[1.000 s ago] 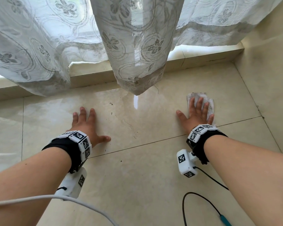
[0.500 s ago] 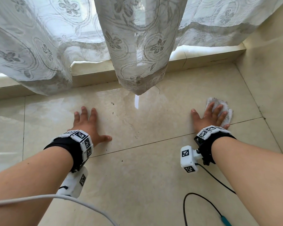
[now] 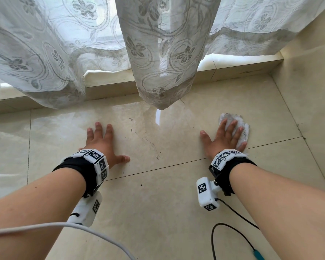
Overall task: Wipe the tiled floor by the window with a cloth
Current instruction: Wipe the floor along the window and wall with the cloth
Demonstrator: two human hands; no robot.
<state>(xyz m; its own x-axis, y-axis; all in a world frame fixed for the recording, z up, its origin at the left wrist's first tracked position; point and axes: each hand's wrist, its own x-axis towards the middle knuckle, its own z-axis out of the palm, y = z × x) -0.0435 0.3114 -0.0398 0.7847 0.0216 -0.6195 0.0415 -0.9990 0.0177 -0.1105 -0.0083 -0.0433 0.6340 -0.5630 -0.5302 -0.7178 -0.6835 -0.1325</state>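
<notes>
Glossy beige tiled floor (image 3: pixel 158 212), bounded at the far side by a low window ledge (image 3: pixel 233 72) under a sheer patterned curtain (image 3: pixel 161 53). Item one: my right hand (image 3: pixel 221 139), fingers spread and flat, pressing a white cloth (image 3: pixel 242 126) to the tile near the ledge. Item two: my left hand (image 3: pixel 101 143), fingers splayed, palm down on bare tile, well apart from the cloth. Both wrists carry marker bands (image 3: pixel 96 160); dark specks (image 3: pixel 130 119) lie between the hands.

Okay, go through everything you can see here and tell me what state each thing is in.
Cloth: flat on the floor, soiled, under the right hand.
Right hand: open, pressing the cloth.
Left hand: open, flat on the floor.
Floor: glossy, with specks.
Curtain: hanging, hem just above the floor.
</notes>
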